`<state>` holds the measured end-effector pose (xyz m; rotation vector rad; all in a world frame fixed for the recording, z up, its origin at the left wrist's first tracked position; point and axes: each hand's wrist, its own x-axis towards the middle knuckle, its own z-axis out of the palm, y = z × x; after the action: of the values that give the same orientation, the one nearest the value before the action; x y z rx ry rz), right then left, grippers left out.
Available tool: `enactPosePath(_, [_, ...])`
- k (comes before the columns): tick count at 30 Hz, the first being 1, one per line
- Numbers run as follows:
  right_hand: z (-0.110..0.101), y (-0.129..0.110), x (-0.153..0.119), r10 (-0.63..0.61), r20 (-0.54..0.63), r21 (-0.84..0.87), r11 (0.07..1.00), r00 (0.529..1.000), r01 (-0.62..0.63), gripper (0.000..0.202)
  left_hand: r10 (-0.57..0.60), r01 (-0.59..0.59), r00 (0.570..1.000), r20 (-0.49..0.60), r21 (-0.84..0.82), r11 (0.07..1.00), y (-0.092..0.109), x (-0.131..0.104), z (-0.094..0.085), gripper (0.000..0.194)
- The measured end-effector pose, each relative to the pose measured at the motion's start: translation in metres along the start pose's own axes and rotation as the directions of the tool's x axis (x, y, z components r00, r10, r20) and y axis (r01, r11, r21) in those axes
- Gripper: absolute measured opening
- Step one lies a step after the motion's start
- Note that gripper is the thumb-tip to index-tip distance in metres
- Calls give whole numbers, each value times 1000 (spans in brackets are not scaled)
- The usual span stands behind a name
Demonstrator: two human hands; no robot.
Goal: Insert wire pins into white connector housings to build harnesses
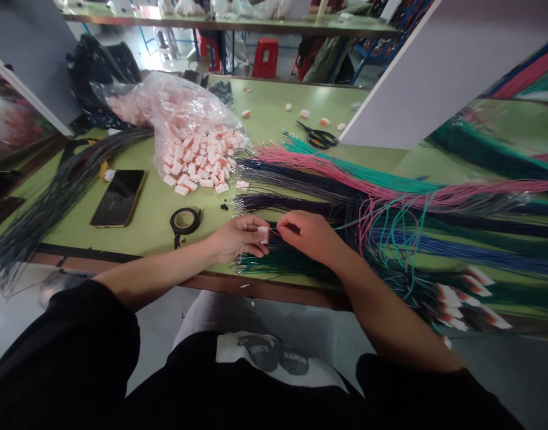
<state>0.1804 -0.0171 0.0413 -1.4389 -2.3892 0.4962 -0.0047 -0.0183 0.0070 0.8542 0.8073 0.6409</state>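
Near the table's front edge, my left hand (240,237) is closed on a small white and orange connector (264,234). Just to its right, my right hand (307,233) is pinched on a thin wire (274,231) that reaches the connector. Bundles of pink wires (301,160), teal wires (368,174) and dark wires (274,203) lie behind and beside my hands, with dark green wires (260,263) in front. More connectors (202,156) spill in a pile from a clear plastic bag (175,101) at the back left.
Black tape (185,221), a phone (118,198) and grey wires (63,197) lie left on the green table (153,230). Scissors (317,136) rest at the back beside a white panel (399,77). Wired connectors (457,301) sit at the right front. A red stool (265,58) stands beyond.
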Motion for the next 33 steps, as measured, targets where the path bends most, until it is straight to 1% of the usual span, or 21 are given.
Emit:
enactPosePath(3, [2,-2,0,-14,-7,-4,1000,1000,14,16,-3,3,1000,-19,-13,1000,-1,0,0,25])
enactPosePath(7, [12,-5,1,-13,-2,-15,1000,1000,13,17,-7,7,1000,-19,1,1000,-3,0,0,25])
enactPosePath(10, [16,-3,2,-2,7,-26,1000,1000,3,18,-9,9,1000,-28,14,1000,-2,0,1,22])
enactPosePath(12, [13,1,3,-4,13,2,1000,1000,4,20,-5,6,999,-39,28,1000,0,0,2,21])
enactPosePath(15, [5,6,4,-42,45,115,993,998,37,21,22,-18,999,-39,94,995,5,-3,6,17])
enactPosePath(16, [2,5,3,-56,76,145,988,996,44,25,39,-34,999,-36,136,990,7,-5,8,16])
enactPosePath(17, [-1,4,2,-63,117,153,987,991,44,35,61,-55,998,-31,186,981,9,-8,11,15])
enactPosePath(18, [-4,1,1,-61,156,136,990,986,40,46,90,-81,996,-27,243,967,11,-11,13,14])
enactPosePath(19, [-6,-2,-1,-54,194,103,994,979,34,53,121,-109,993,-20,301,947,14,-14,16,13])
enactPosePath(20, [-9,-5,-4,-46,232,70,997,972,31,52,148,-137,989,-6,359,923,18,-18,19,12])
enactPosePath(21, [-11,-8,-6,-40,267,55,998,963,27,44,172,-163,985,16,414,896,23,-21,21,11])
enactPosePath(23, [-16,-9,-13,-42,328,81,997,944,17,23,205,-215,976,76,514,831,36,-25,26,9])
enactPosePath(24, [-19,-7,-17,-43,346,104,995,937,7,19,218,-240,970,107,559,794,44,-25,29,9])
enactPosePath(25, [-22,-4,-21,-38,347,121,993,937,-4,19,230,-263,964,132,599,757,52,-25,33,9])
enactPosePath(27, [-27,6,-28,-10,297,129,991,955,-30,22,256,-295,954,157,644,706,67,-22,41,9])
enactPosePath(28, [-29,12,-32,15,254,136,989,967,-51,23,277,-306,949,149,637,707,71,-19,46,10])
enactPosePath(29, [-29,17,-35,44,204,152,985,978,-76,24,314,-320,942,121,607,728,72,-15,52,10])
enactPosePath(30, [-29,21,-38,74,140,181,979,987,-99,24,369,-343,927,67,551,761,70,-11,59,13])
enactPosePath(31, [-28,25,-41,100,67,222,968,993,-113,25,436,-376,900,-16,476,795,64,-6,66,16])
enactPosePath(32, [-26,28,-43,125,-9,271,955,992,-118,26,495,-423,863,-99,396,815,56,-1,73,19])
enactPosePath(33, [-24,29,-45,147,-73,318,941,986,-116,27,547,-475,818,-176,328,816,45,4,80,19])
